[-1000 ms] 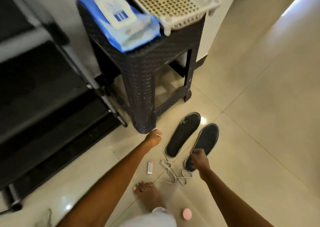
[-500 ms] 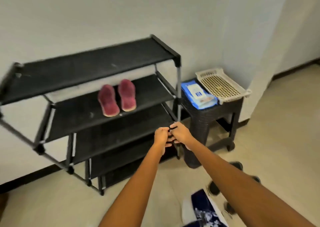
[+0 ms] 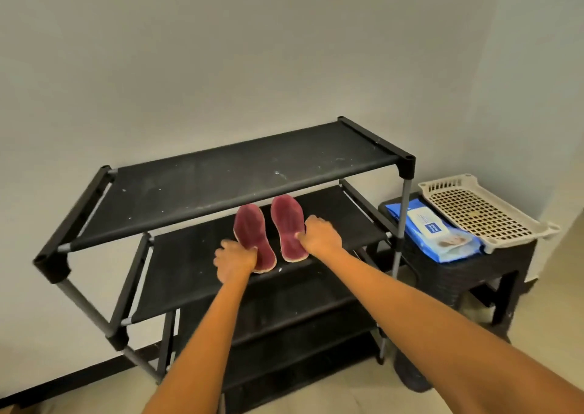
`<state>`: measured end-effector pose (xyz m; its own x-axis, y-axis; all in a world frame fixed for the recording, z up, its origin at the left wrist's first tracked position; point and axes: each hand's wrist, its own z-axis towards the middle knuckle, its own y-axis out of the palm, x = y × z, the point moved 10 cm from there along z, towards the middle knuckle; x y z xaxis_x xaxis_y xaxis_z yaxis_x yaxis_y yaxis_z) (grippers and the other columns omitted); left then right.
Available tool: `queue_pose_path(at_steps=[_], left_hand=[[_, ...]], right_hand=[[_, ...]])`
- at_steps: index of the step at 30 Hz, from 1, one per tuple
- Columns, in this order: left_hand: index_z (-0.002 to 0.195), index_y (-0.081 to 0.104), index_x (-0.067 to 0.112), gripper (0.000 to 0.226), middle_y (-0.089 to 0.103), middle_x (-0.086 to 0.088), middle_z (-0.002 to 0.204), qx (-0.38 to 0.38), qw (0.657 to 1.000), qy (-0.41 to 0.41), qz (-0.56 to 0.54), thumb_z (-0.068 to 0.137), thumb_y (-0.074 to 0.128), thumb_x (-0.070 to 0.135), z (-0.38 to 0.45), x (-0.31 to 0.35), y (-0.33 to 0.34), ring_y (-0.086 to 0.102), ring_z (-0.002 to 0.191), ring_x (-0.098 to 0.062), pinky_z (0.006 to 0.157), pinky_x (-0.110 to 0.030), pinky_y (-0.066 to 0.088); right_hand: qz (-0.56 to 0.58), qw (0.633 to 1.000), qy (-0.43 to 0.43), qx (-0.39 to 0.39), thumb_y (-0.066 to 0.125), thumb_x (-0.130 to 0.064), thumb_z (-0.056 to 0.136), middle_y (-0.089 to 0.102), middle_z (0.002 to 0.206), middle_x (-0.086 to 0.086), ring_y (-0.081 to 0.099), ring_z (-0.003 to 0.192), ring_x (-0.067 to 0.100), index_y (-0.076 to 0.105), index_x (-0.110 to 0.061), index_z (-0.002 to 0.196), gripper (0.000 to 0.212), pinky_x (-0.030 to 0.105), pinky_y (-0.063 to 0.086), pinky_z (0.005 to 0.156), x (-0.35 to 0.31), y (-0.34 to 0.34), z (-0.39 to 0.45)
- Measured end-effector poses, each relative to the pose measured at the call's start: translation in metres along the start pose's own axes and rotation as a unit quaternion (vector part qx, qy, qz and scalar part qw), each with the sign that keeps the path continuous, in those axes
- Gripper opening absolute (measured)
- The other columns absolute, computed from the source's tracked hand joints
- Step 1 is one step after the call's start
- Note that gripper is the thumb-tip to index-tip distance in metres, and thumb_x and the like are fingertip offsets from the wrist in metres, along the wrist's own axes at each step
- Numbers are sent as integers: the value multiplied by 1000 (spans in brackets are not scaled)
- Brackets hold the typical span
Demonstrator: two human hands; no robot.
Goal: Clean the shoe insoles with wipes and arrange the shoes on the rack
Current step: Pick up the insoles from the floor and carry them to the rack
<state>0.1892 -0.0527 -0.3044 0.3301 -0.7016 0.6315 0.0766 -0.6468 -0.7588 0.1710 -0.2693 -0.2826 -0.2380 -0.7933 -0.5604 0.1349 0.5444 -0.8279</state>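
Two maroon insoles lie side by side on the second shelf of the black shoe rack (image 3: pixel 196 186). My left hand (image 3: pixel 235 260) grips the near end of the left maroon insole (image 3: pixel 252 233). My right hand (image 3: pixel 319 235) holds the right edge of the right maroon insole (image 3: pixel 287 224). A blue pack of wipes (image 3: pixel 436 233) lies on the dark wicker stool (image 3: pixel 493 274) to the right of the rack.
A cream perforated plastic tray (image 3: pixel 477 208) rests on the stool beside the wipes. The rack stands against a pale wall, with lower shelves below my arms. Beige tiled floor shows at bottom right.
My view rose from the floor with the black insoles to the rack. Both hands moved from near the rack's right post onto the maroon insoles.
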Motion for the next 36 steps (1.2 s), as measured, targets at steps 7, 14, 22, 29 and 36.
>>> queue_pose_path(at_steps=[7,14,22,29,36], left_hand=[[117,48,7,52,61,-14,111,-54,998,-8,37,81,70,38,36,-6,26,60,102,-32,85,-40,47],[97,59,5,18,65,-19,108,-85,977,-21,-194,84,65,15,29,-4,27,61,97,-33,92,-44,48],[121,45,2,28,54,-21,121,-95,951,14,-295,94,44,4,-79,10,6,53,108,-35,84,-39,42],[120,48,-1,30,57,-21,119,-251,942,48,-219,92,41,-2,-226,13,74,53,95,-30,80,-35,42],[122,51,-4,36,57,-15,100,-399,899,68,-165,89,37,-7,-350,51,183,53,87,-27,78,-35,43]], right_hand=[[-24,994,87,-54,66,-39,83,56,123,10,56,112,28,44,-8,125,57,36,46,86,17,26,24],[199,968,145,-46,62,-21,86,59,100,11,61,94,27,51,-10,97,19,35,53,74,26,13,4],[377,889,230,-125,54,-5,92,60,93,12,61,71,18,51,2,121,30,27,52,57,73,-10,-115],[369,878,283,-115,48,3,93,56,109,20,61,74,26,47,7,127,34,37,54,71,176,-60,-243],[381,848,358,-81,44,3,95,59,102,17,59,86,28,49,7,124,30,37,51,84,293,-88,-329]])
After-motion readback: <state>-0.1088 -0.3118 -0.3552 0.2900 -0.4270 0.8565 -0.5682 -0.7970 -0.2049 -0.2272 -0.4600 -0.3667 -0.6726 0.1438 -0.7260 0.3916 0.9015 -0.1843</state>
